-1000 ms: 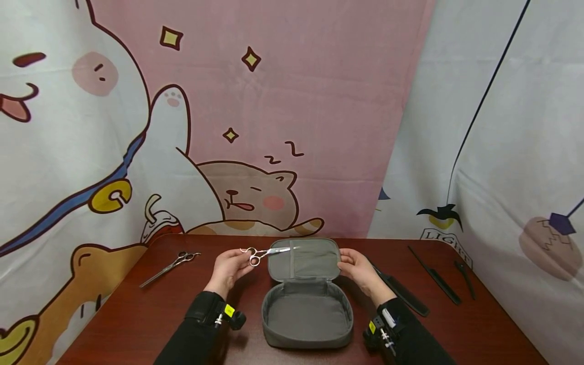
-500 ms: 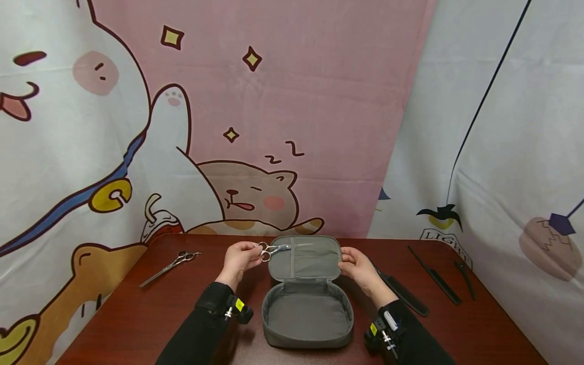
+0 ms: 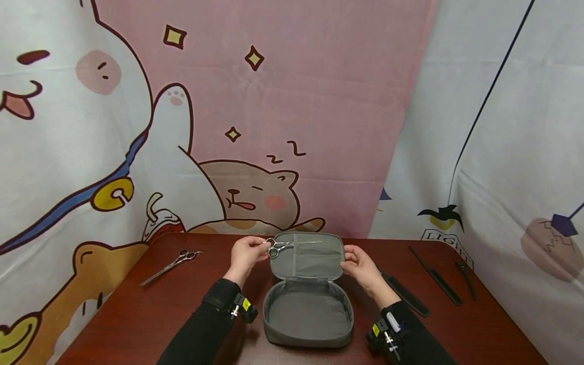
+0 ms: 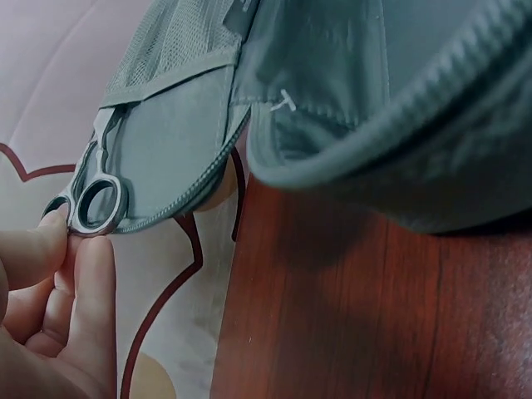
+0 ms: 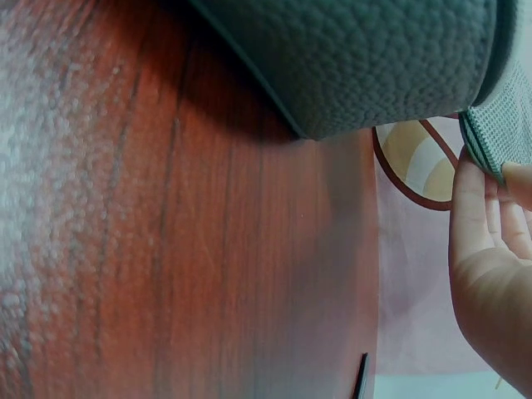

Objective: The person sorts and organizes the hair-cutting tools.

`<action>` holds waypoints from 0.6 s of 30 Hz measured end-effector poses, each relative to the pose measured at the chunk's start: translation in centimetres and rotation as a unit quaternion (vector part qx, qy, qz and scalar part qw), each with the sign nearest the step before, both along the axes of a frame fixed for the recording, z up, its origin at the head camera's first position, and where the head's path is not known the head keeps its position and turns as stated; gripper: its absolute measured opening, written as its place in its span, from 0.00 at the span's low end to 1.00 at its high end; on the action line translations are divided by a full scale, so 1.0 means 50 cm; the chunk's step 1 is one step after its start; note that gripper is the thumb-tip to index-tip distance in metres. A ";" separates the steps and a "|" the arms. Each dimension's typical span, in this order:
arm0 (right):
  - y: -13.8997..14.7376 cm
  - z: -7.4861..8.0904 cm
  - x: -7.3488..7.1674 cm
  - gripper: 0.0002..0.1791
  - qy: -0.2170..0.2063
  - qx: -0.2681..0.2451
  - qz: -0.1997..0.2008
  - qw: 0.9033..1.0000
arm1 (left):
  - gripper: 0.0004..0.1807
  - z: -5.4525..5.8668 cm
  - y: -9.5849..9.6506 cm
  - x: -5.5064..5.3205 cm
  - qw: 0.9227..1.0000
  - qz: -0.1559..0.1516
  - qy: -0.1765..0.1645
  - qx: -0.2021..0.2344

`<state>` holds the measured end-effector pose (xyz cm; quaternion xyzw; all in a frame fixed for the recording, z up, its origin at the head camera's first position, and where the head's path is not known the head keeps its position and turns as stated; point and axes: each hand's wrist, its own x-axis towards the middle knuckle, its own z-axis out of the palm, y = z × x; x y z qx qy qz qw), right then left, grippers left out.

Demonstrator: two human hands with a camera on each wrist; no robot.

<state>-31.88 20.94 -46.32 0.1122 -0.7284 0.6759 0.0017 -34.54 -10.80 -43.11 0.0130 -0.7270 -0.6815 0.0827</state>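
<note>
A grey zippered case [image 3: 308, 340] stands on the table with its lid [image 3: 333, 243] raised at the back. My left hand [image 3: 245, 257] pinches the finger rings of silver scissors [image 3: 274, 251] at the lid's left side. In the left wrist view the scissors' [image 4: 103, 204] blades run under the edge of the mesh pocket [image 4: 179, 50] inside the lid, so most of their length is covered. My right hand [image 3: 362, 267] pinches the lid's right edge; in the right wrist view the thumb and fingers close on the mesh-lined corner [image 5: 497, 137].
A second pair of scissors [image 3: 171, 267] lies on the table [image 3: 118, 314] at left. To the right lie a wide black comb [image 3: 406, 295], a thin-tailed comb [image 3: 438, 279] and a small dark tool [image 3: 466, 280]. A printed cloth [image 3: 319, 101] hangs behind.
My left hand has moved right, sliding the scissors further into the lid's pocket. The lid has tipped slightly up and back, with my right hand still holding its edge.
</note>
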 end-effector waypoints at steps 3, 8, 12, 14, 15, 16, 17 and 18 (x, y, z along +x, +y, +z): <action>0.001 0.003 0.002 0.22 -0.002 0.009 0.000 1.000 | 0.07 0.003 0.007 0.003 1.000 0.004 0.007 -0.011; 0.001 0.007 0.003 0.21 -0.005 0.008 -0.004 1.000 | 0.08 0.014 0.018 0.008 0.999 0.017 0.014 -0.024; 0.001 0.007 0.004 0.21 0.001 0.017 -0.008 1.000 | 0.08 0.022 0.028 0.011 0.999 0.025 0.011 -0.030; 0.000 0.008 0.004 0.20 0.002 0.023 -0.014 1.000 | 0.08 0.025 0.034 0.013 0.999 0.022 0.010 -0.030; 0.000 0.008 0.005 0.20 0.003 0.027 -0.014 1.000 | 0.07 0.027 0.037 0.014 0.999 0.020 0.009 -0.028; -0.001 0.009 0.005 0.21 0.002 0.028 -0.017 0.999 | 0.07 0.028 0.040 0.014 1.000 0.018 0.007 -0.024; -0.001 0.010 0.005 0.21 0.003 0.031 -0.018 0.999 | 0.07 0.029 0.042 0.014 1.000 0.017 0.005 -0.021; -0.001 0.010 0.006 0.21 0.001 0.030 -0.019 0.999 | 0.07 0.031 0.045 0.015 1.000 0.016 0.006 -0.018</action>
